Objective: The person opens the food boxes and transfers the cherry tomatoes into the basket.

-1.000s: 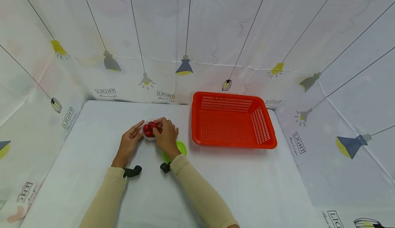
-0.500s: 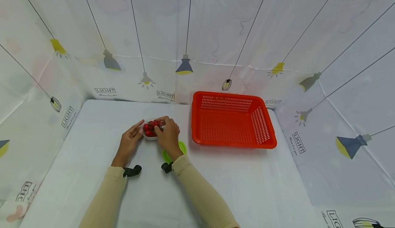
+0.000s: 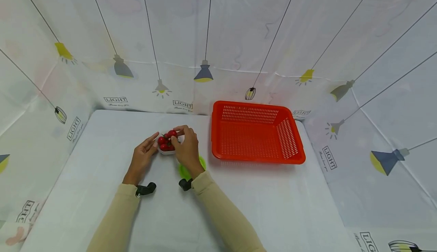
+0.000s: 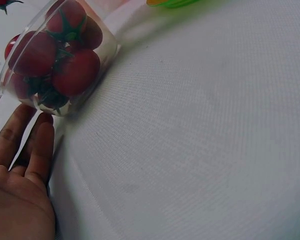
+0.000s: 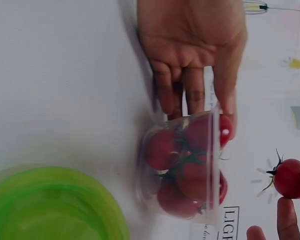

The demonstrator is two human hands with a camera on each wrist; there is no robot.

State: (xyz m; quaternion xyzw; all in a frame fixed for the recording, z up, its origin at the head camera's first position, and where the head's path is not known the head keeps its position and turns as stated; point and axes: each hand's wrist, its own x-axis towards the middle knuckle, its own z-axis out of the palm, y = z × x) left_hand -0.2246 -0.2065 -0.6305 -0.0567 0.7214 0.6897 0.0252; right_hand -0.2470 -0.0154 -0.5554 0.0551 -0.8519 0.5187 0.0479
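Note:
A clear plastic container (image 3: 166, 152) of small red tomatoes (image 4: 76, 72) with green stems stands on the table. Beside its left wall is my left hand (image 3: 141, 157), fingers mostly straight; in the left wrist view its fingertips reach the container's base, while the thumb lies near the rim. Above the container, my right hand (image 3: 187, 149) pinches one tomato (image 5: 289, 178) between thumb and fingers, its stem still on. Only fingertips of that hand show in the right wrist view. Below the right wrist lies a bright green round dish-like piece (image 5: 57, 210), partly covered by the forearm in the head view.
A red perforated plastic basket (image 3: 250, 140) stands at the back right of the white-covered table (image 3: 273, 206). Behind the table hangs a white sheet (image 3: 232, 24) printed with lamps, which also runs along both sides.
My right hand has lifted slightly and drawn a little away from the container's middle, with a tomato now clear between its fingers. The left hand has stayed in place.

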